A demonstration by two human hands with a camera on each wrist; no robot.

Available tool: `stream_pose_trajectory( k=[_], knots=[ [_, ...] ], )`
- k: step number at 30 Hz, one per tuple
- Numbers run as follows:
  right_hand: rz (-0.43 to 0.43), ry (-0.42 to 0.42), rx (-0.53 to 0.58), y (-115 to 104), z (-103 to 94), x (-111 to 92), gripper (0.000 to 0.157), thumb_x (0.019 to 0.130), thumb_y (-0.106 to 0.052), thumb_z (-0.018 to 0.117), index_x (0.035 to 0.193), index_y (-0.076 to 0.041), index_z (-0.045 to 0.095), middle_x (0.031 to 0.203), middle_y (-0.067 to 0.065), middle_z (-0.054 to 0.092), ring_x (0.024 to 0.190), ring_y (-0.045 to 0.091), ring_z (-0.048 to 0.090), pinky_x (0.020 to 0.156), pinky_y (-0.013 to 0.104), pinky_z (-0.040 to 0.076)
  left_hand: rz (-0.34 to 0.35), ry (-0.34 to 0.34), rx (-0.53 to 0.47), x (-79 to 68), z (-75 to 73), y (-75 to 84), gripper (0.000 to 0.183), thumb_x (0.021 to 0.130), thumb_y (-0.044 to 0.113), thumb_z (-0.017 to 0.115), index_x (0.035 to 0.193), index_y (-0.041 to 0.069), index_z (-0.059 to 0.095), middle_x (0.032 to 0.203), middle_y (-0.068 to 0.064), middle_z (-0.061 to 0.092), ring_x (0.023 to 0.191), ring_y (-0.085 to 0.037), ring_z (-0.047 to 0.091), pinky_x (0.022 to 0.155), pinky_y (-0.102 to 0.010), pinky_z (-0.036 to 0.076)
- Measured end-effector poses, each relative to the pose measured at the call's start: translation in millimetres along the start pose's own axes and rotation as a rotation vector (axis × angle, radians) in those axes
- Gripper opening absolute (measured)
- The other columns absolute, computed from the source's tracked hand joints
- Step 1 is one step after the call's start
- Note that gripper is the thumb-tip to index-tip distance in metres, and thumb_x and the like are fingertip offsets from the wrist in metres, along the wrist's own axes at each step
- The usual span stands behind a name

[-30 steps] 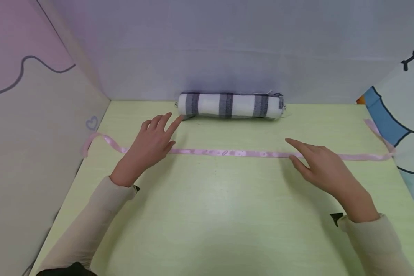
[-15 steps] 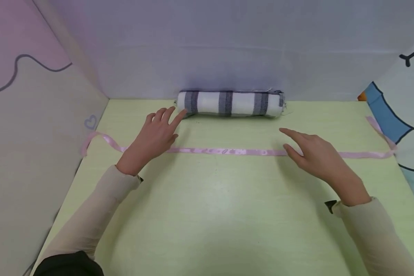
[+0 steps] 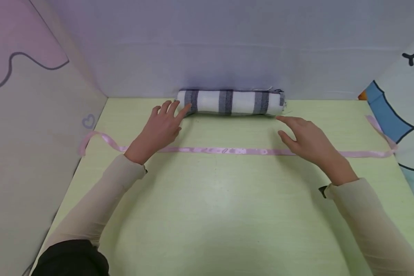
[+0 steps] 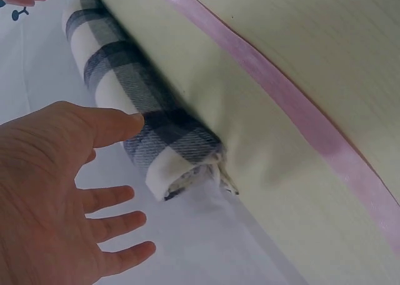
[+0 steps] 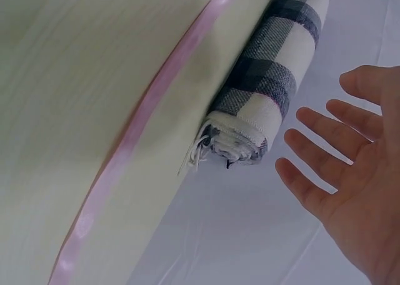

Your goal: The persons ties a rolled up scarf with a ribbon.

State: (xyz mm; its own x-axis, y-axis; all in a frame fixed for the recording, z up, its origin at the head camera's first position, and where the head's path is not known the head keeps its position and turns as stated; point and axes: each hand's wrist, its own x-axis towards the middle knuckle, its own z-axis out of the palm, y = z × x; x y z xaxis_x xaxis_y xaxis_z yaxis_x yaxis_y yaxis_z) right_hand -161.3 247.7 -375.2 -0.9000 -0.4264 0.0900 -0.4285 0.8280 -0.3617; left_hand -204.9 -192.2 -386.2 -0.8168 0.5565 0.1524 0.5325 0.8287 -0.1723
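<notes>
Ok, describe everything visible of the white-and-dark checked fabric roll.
The white-and-dark checked fabric roll looks like soft woven cloth wound into a cylinder. Its ends show coiled layers and loose threads. It lies on its side along the far edge of the pale yellow tabletop, beyond the shiny pink ribbon. The left hand overlaps one end in view; whether they touch is unclear. The right hand is near the other end, apart.

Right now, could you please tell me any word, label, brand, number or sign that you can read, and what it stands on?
No words, labels, brands or numbers can be read.
Heart outline on the left wall panel: a drawn sign, no lettering.
Pink ribbon: pale marks, too blurred to tell print from glare.
Rolled checked cloth: no lettering visible.
</notes>
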Motion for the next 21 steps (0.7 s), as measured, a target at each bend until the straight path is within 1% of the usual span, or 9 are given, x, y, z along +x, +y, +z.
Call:
stream_pose_trajectory(
  k=[4, 8, 12, 16, 21],
  knots=[
    [-0.018, 0.019, -0.013, 3, -0.2, 12, 0.049, 0.105, -0.019, 0.061, 0.151, -0.006, 0.051, 0.144, 0.026, 0.06, 0.138, 0.049, 0.051, 0.109, 0.068, 0.041, 0.001, -0.007, 0.01, 8.1, 2.5, -1.9, 0.08, 0.095, 0.021, 0.076, 0.162, 0.016, 0.033, 0.153, -0.026, 0.048, 0.141, -0.048, 0.045, 0.105, -0.063, 0.046],
    [-0.036, 0.028, -0.034, 5, 0.7, 25, 0.051, 0.104, -0.018, 0.063, 0.151, -0.005, 0.05, 0.146, 0.026, 0.059, 0.14, 0.049, 0.047, 0.112, 0.068, 0.039, -0.016, -0.052, 0.018, 16.6, 4.1, -3.4, 0.08, 0.097, 0.023, 0.074, 0.163, 0.016, 0.029, 0.156, -0.027, 0.045, 0.143, -0.048, 0.042, 0.107, -0.063, 0.045],
    [-0.063, 0.036, -0.055, 9, 4.3, 37, 0.054, 0.102, -0.015, 0.065, 0.152, -0.003, 0.048, 0.149, 0.027, 0.055, 0.14, 0.051, 0.045, 0.113, 0.068, 0.037, -0.033, -0.092, 0.032, 27.6, 8.4, -3.9, 0.083, 0.098, 0.026, 0.074, 0.165, 0.016, 0.026, 0.158, -0.027, 0.041, 0.145, -0.049, 0.039, 0.108, -0.065, 0.043],
    [-0.093, 0.046, -0.101, 16, 9.5, 49, 0.058, 0.102, -0.016, 0.065, 0.154, -0.001, 0.044, 0.156, 0.027, 0.046, 0.142, 0.051, 0.041, 0.111, 0.07, 0.037, -0.043, -0.104, 0.038, 40.7, 15.5, -3.7, 0.089, 0.097, 0.027, 0.075, 0.167, 0.015, 0.021, 0.161, -0.028, 0.036, 0.148, -0.05, 0.035, 0.111, -0.068, 0.039],
    [-0.128, 0.058, -0.158, 24, 14.8, 64, 0.065, 0.102, -0.019, 0.066, 0.157, -0.002, 0.036, 0.165, 0.027, 0.032, 0.146, 0.053, 0.034, 0.109, 0.073, 0.036, -0.025, -0.093, 0.038, 56.6, 24.3, -3.3, 0.091, 0.099, 0.027, 0.072, 0.168, 0.016, 0.013, 0.165, -0.026, 0.032, 0.151, -0.05, 0.031, 0.114, -0.071, 0.035]
  ],
)
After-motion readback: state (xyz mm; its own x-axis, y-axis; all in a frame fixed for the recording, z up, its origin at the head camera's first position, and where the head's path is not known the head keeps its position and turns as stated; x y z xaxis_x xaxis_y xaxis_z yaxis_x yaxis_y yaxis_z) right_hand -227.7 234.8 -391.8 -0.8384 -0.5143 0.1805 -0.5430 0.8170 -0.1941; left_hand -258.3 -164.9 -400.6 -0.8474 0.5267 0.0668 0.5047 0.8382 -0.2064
